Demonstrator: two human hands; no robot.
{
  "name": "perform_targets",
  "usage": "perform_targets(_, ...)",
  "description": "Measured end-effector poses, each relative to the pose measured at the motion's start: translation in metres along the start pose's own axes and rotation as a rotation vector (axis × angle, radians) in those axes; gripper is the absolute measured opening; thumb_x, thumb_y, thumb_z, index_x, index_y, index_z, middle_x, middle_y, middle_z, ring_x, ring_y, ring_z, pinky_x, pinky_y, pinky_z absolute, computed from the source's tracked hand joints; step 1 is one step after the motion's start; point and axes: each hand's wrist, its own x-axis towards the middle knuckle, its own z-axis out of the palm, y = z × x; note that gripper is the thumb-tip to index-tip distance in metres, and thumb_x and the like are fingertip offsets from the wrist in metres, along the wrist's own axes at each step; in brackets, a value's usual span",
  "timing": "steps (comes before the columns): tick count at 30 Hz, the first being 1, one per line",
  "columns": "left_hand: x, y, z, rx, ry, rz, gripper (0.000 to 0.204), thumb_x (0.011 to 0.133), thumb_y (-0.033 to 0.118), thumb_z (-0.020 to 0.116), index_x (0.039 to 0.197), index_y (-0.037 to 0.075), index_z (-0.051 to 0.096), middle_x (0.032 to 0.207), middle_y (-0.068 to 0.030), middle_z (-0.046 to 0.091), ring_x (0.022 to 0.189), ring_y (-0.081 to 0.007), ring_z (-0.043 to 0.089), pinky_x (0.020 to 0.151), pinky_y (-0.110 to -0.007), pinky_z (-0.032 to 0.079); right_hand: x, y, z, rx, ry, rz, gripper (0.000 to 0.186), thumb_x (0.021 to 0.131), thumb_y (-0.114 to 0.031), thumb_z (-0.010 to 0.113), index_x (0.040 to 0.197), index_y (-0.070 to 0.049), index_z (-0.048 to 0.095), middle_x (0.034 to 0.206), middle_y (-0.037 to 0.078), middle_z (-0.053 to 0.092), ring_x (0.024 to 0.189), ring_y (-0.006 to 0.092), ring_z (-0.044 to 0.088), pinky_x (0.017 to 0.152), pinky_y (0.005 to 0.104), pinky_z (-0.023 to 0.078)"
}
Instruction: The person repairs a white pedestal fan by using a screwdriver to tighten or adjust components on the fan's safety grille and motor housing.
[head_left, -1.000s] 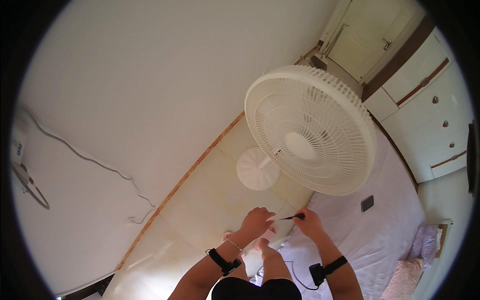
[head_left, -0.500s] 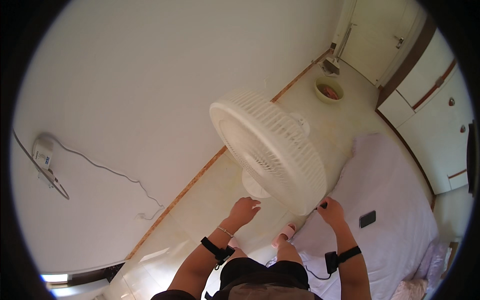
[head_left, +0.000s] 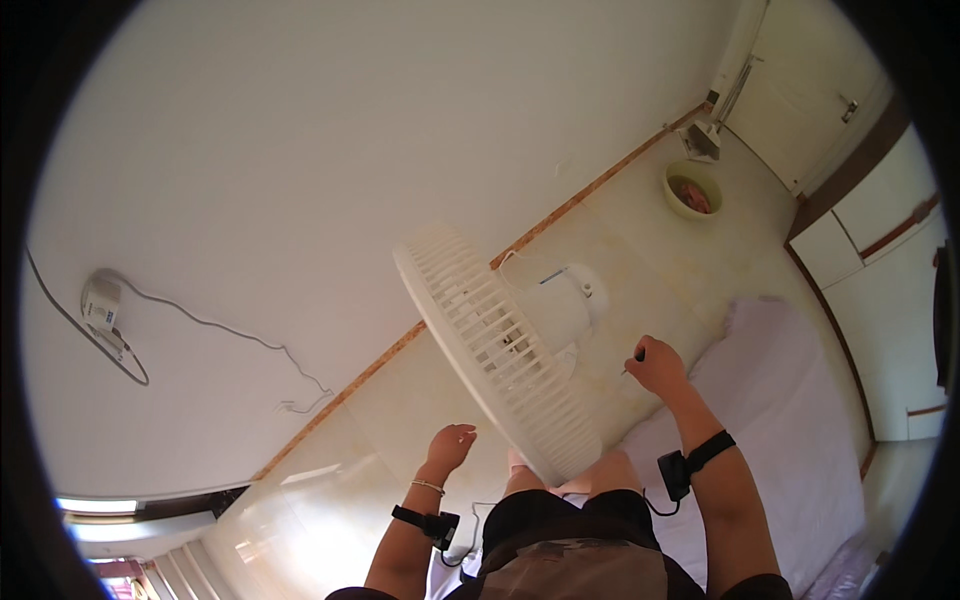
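Note:
A white electric fan [head_left: 490, 345] stands in front of me, its slatted cage seen edge-on. The pale motor housing [head_left: 565, 305] at its back faces away to the right. My right hand [head_left: 660, 368] is closed around a small screwdriver [head_left: 640, 354] with a dark handle and a thin tip, just right of the housing and apart from it. Left of the cage, my left hand [head_left: 450, 450] has its fingers curled together; whatever they may pinch is too small to make out. It does not touch the fan.
A lilac-covered bed [head_left: 770, 420] lies on the right. Beyond it are white cabinets [head_left: 870, 290] and a door [head_left: 790, 90]. A yellow-green basin [head_left: 692, 190] sits on the tiled floor near a dustpan [head_left: 700, 140]. On the left wall hangs a power strip [head_left: 103, 303] with a grey cord.
The fan has turned, so its back housing now shows on the right. My right hand has moved up toward the housing. My left hand has moved left and down, away from the fan.

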Motion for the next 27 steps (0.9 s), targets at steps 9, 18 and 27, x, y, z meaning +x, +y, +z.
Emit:
perform_targets(9, 0.004, -0.003, 0.077, 0.07, 0.117, -0.249, 0.026, 0.09, 0.026, 0.054, 0.097, 0.009, 0.072, 0.094, -0.0173, 0.069, 0.093, -0.0369, 0.064, 0.083, -0.046, 0.051, 0.126, 0.047, -0.014, 0.067, -0.147, -0.15, 0.019, 0.079, -0.025, 0.069, 0.087, -0.008, 0.062, 0.079, 0.008, 0.066, 0.074, 0.0274, 0.063, 0.068, 0.0398, 0.051)
perform_targets(18, -0.053, 0.113, 0.177, 0.114, 0.1, -0.527, 0.025, 0.09, 0.023, 0.05, 0.093, 0.008, 0.07, 0.096, -0.0175, 0.069, 0.094, -0.0373, 0.064, 0.084, -0.046, 0.051, 0.221, 0.15, -0.055, 0.127, -0.316, -0.127, 0.022, 0.084, -0.026, 0.065, 0.09, -0.005, 0.063, 0.078, 0.009, 0.064, 0.07, 0.0232, 0.06, 0.067, 0.0378, 0.049)
perform_targets(27, 0.105, 0.208, 0.212, -0.136, 0.003, -0.397, 0.034, 0.095, 0.031, 0.047, 0.103, 0.007, 0.071, 0.107, -0.0156, 0.07, 0.103, -0.0353, 0.063, 0.091, -0.045, 0.049, 0.329, 0.169, -0.062, 0.144, -0.327, -0.174, 0.026, 0.085, -0.029, 0.065, 0.089, -0.003, 0.064, 0.078, 0.01, 0.065, 0.07, 0.0226, 0.06, 0.067, 0.0369, 0.049)
